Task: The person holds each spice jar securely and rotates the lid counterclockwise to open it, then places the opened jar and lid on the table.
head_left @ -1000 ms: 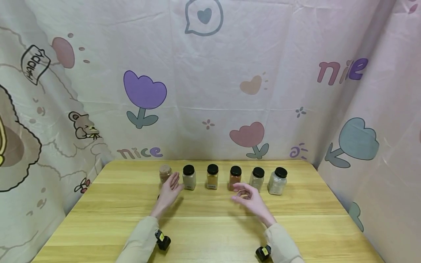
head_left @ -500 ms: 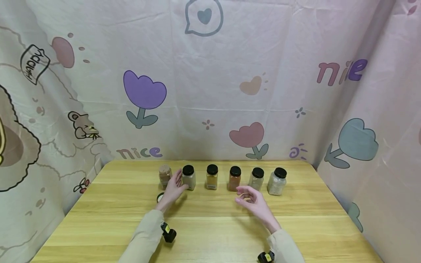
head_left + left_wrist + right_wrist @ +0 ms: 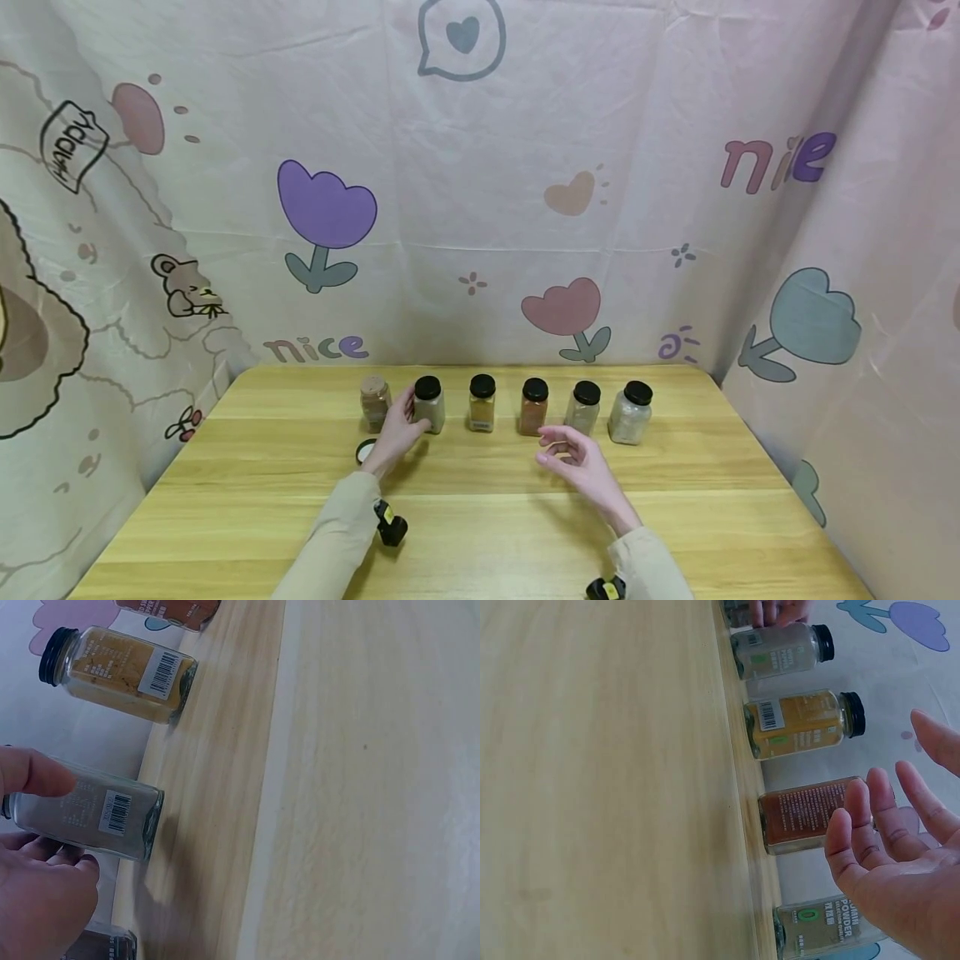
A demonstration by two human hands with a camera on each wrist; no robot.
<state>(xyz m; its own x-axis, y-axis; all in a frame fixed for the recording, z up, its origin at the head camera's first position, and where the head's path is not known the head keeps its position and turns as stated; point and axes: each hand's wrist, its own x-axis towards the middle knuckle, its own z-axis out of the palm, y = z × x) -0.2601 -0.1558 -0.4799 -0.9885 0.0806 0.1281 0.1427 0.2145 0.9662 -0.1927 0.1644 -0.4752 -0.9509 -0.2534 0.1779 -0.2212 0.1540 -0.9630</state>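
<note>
Six spice jars stand in a row at the back of the wooden table (image 3: 480, 517). The leftmost, brown jar (image 3: 374, 401) has no cap; a small lid (image 3: 364, 451) lies in front of it. My left hand (image 3: 406, 422) holds the grey-filled jar (image 3: 429, 407), thumb on one side and fingers on the other, as the left wrist view shows on that jar (image 3: 112, 814). My right hand (image 3: 564, 448) hovers with relaxed fingers, holding nothing, just in front of the red-brown jar (image 3: 534, 407) and the pale jar (image 3: 584, 407). The yellow jar (image 3: 482, 404) stands between the hands.
A sixth jar (image 3: 630, 412) with whitish contents ends the row on the right. Patterned cloth walls (image 3: 480, 208) close in the table at the back and on both sides. Bare wood lies in front of the hands.
My left hand has shifted right from beside the uncapped jar and closed around the grey-filled jar. The small lid now shows. My right hand drew slightly back.
</note>
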